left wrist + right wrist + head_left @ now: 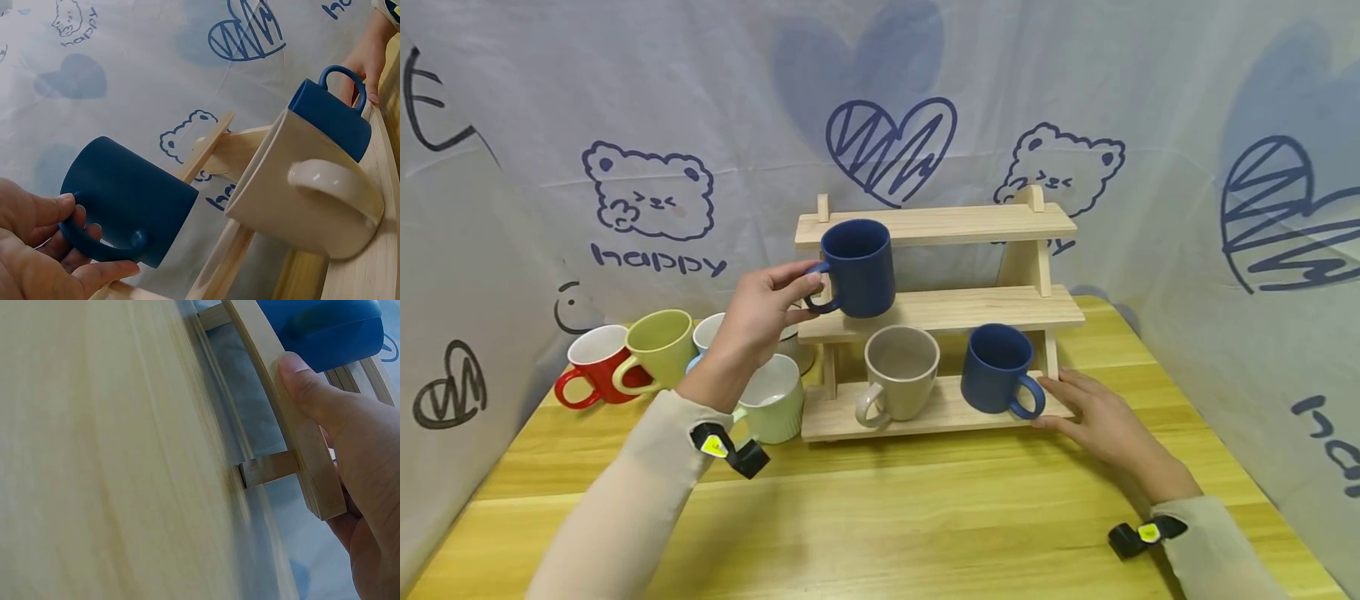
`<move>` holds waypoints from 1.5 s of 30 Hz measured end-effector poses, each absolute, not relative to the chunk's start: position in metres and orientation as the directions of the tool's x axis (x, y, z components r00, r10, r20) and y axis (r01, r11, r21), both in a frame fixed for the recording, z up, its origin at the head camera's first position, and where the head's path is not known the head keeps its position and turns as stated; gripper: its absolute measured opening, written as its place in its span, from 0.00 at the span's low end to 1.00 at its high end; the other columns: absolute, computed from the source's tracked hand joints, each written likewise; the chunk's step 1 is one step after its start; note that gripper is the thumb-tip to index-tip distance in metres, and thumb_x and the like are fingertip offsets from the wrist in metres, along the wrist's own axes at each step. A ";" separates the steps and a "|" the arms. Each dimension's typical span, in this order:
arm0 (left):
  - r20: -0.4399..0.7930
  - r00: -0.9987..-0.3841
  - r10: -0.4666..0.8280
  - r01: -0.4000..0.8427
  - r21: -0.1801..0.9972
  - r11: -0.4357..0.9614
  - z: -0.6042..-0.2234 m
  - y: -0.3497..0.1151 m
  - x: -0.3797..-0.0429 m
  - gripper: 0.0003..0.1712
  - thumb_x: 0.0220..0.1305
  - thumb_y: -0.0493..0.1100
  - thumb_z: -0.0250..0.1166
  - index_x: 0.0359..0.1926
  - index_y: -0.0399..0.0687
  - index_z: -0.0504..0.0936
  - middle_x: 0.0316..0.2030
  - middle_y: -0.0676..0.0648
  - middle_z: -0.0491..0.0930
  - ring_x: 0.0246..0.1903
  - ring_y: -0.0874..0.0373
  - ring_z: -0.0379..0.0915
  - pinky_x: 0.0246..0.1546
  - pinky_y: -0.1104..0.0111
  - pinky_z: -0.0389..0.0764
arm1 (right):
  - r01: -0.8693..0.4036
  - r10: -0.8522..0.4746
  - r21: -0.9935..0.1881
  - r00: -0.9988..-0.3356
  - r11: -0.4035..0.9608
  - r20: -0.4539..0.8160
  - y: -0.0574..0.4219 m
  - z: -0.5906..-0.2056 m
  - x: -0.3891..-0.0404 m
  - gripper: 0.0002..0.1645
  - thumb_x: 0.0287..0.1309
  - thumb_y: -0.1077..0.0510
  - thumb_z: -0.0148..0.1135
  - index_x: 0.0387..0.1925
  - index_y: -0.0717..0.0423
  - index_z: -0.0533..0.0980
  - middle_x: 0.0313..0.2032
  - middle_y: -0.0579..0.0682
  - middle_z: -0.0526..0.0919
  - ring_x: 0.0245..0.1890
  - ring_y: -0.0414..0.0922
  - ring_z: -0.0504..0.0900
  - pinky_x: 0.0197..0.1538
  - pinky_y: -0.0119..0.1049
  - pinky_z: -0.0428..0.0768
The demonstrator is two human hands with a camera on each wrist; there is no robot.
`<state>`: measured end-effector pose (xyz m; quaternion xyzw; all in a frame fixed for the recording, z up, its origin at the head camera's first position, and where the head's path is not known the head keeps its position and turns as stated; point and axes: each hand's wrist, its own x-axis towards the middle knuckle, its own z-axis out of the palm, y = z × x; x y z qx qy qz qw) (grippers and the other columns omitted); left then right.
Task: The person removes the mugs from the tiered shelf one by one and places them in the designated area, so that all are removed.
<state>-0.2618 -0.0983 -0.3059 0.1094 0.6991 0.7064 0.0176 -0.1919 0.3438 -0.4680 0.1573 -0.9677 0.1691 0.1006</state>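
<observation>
My left hand (758,310) pinches the handle of a dark blue mug (861,271), which is upright in front of the middle and top tiers of a wooden shelf (955,310). In the left wrist view, thumb and fingers curl round that handle. My right hand (1093,414) grips the right end of the lowest tier; the right wrist view shows its thumb on the board (275,394) and fingers round the end. On that tier, a second blue mug (996,367) stands beside the right fingers, handle to the right. Left of it is a beige mug (904,371).
Left of the shelf, a red mug (606,367), a yellow-green mug (662,342) and a pale green ribbed mug (775,400) stand on the wooden table (880,517). Others are partly hidden behind my left forearm. A printed white cloth (745,100) hangs behind.
</observation>
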 end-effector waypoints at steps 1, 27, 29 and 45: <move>0.129 -0.976 0.174 0.128 0.992 -0.018 -0.306 -0.101 -0.260 0.23 0.72 0.38 0.59 0.63 0.33 0.73 0.58 0.38 0.73 0.53 0.51 0.72 0.48 0.61 0.82 | -0.338 -0.270 -0.295 -0.931 0.894 0.247 0.344 -0.468 -0.192 0.43 0.56 0.34 0.65 0.66 0.55 0.71 0.66 0.67 0.66 0.64 0.67 0.65 0.59 0.67 0.68; 0.121 -0.989 0.085 0.131 0.984 0.124 -0.314 -0.170 -0.220 0.29 0.69 0.47 0.62 0.65 0.35 0.72 0.56 0.44 0.74 0.53 0.52 0.70 0.46 0.64 0.81 | -0.339 -0.272 -0.295 -0.930 0.893 0.246 0.343 -0.468 -0.193 0.43 0.56 0.35 0.66 0.65 0.56 0.72 0.66 0.67 0.66 0.64 0.67 0.65 0.59 0.67 0.68; 0.114 -0.991 0.074 0.122 0.987 0.109 -0.314 -0.176 -0.217 0.30 0.68 0.47 0.63 0.65 0.35 0.72 0.55 0.44 0.75 0.52 0.53 0.72 0.45 0.65 0.81 | -0.342 -0.273 -0.294 -0.929 0.892 0.251 0.344 -0.469 -0.193 0.43 0.56 0.35 0.66 0.65 0.56 0.72 0.66 0.67 0.66 0.64 0.67 0.65 0.59 0.66 0.68; 0.146 -0.989 -0.022 0.146 0.989 -0.011 -0.327 -0.217 -0.196 0.27 0.64 0.43 0.67 0.61 0.33 0.75 0.50 0.45 0.73 0.46 0.57 0.73 0.40 0.70 0.83 | -0.337 -0.271 -0.300 -0.932 0.892 0.239 0.344 -0.468 -0.193 0.43 0.56 0.35 0.65 0.65 0.55 0.72 0.66 0.67 0.66 0.65 0.67 0.64 0.59 0.67 0.67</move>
